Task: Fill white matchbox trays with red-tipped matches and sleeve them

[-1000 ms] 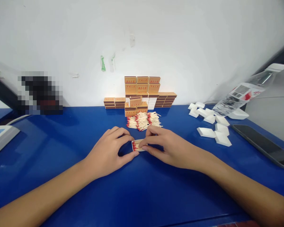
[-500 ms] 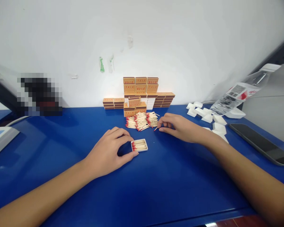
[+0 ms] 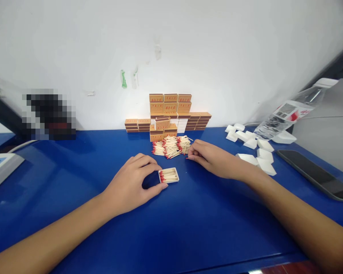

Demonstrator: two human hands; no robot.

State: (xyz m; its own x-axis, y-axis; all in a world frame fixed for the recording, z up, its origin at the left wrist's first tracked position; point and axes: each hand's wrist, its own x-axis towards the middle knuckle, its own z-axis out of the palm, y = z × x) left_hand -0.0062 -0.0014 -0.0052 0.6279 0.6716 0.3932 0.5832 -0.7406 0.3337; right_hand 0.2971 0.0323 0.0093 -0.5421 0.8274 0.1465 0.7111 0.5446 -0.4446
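A small white matchbox tray point(image 3: 169, 175) filled with red-tipped matches lies on the blue table point(image 3: 188, 228). My left hand point(image 3: 131, 184) curls around the tray's left end, thumb and forefinger touching it. My right hand point(image 3: 210, 158) rests just right of a loose pile of matches point(image 3: 171, 146), fingers pinched together on what looks like a match at the pile's near right edge.
Stacked orange matchboxes point(image 3: 170, 112) stand against the white wall. Several empty white trays point(image 3: 253, 148) lie at the right, beside a plastic bottle point(image 3: 286, 114) and a dark phone point(image 3: 314, 173). A white device point(image 3: 0, 167) sits at the left edge.
My right hand left the tray and went up to the match pile, then drew slightly left along its edge. The left hand and tray stayed put.
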